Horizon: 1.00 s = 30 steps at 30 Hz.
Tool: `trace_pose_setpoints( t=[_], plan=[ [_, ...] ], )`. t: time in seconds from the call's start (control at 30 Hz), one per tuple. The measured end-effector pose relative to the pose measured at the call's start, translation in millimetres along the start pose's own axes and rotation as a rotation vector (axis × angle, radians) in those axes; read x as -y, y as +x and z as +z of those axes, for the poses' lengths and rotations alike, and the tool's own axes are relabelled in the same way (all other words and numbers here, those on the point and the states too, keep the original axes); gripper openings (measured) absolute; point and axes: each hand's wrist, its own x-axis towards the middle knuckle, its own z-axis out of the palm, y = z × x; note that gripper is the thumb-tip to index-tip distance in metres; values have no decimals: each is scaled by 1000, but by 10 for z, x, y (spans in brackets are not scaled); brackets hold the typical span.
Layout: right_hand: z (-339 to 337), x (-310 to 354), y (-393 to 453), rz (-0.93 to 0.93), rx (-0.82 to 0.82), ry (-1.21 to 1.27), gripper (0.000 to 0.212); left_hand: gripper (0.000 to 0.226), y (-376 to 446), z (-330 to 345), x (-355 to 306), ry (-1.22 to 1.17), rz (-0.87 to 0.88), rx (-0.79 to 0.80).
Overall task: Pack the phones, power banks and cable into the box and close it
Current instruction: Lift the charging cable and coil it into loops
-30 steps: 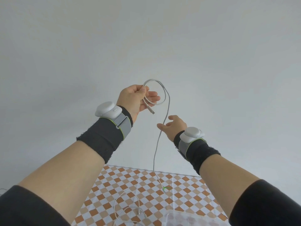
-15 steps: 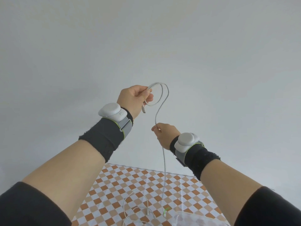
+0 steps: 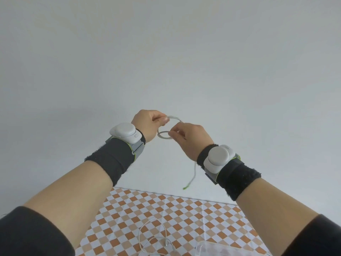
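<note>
while the checkered desk [image 3: 184,209] lies far below with a second white cable [image 3: 153,237] loose on it, both hands work raised in the air. left hand [image 3: 147,126] pinches the coiled cable [image 3: 166,134]; right hand [image 3: 191,139] pinches the same loops, its green-tipped tail [image 3: 192,174] dangling. to coil well, i'd keep loops even, feed the tail in gently, and never loosen either grip.

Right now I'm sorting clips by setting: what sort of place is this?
Probably a staged recording setup indoors: a bare pale wall, a table under an orange-and-white checked cloth, and tracker bands on both wrists while the hands coil a cable.
</note>
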Motion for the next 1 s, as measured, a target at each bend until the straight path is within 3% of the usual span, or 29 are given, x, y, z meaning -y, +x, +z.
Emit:
trace_pose_setpoints(
  t=[0.3,0.47,0.6,1.0],
  plan=[
    [-204,-167,-12,73,-140,7,18,30,-64,232,-145,-139,-48,312],
    [-294,-313,-76,145,-146,90,21,25,-57,305,-192,61,18,410],
    [-360,-430,-110,191,-161,180,28,25,-40,423,-260,101,24,361],
    [-350,-1050,-396,379,-124,117,13,28,-23,582,-308,-151,-179,135]
  ],
)
